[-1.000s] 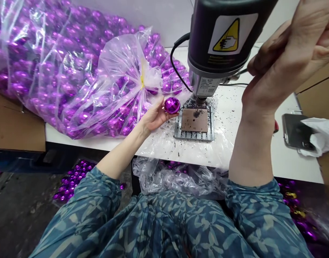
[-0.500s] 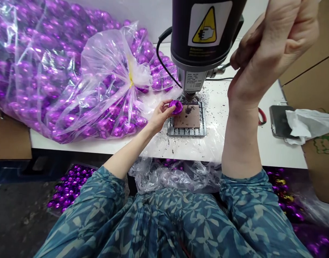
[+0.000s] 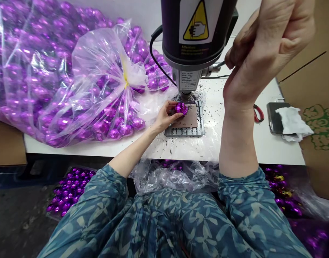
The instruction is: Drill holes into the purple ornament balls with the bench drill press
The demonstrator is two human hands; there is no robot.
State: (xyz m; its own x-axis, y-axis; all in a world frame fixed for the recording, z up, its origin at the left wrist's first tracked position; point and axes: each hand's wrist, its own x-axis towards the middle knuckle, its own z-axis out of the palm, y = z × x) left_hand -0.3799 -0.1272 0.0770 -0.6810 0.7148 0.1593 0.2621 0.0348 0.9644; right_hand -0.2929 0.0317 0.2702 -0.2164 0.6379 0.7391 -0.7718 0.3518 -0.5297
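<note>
Between the thumb and fingers of my left hand (image 3: 167, 116) is a shiny purple faceted ball (image 3: 181, 109). It is over the brown board (image 3: 190, 120), which lies on the slotted metal base plate (image 3: 184, 133) of a drill press (image 3: 198, 39). Dark shavings are scattered around the plate. My right hand (image 3: 269, 50) is raised beside the machine's head, its fingers wrapped around the handle of a metal lever (image 3: 220, 65) on the machine's side. Most of that handle is hidden by the fingers.
A big clear bag of purple balls (image 3: 59, 89), tied with a yellow tie, fills the left of the white table (image 3: 269, 147). Right of my forearm lie a red-handled tool (image 3: 259, 113), a dark flat case (image 3: 274, 118) and white tissue (image 3: 293, 122). Cardboard boxes (image 3: 312, 82) flank the table.
My left hand has moved slightly right with the purple ball and turned it; the dark opening no longer shows. The right hand stays on the lever. The whole view has shifted a little.
</note>
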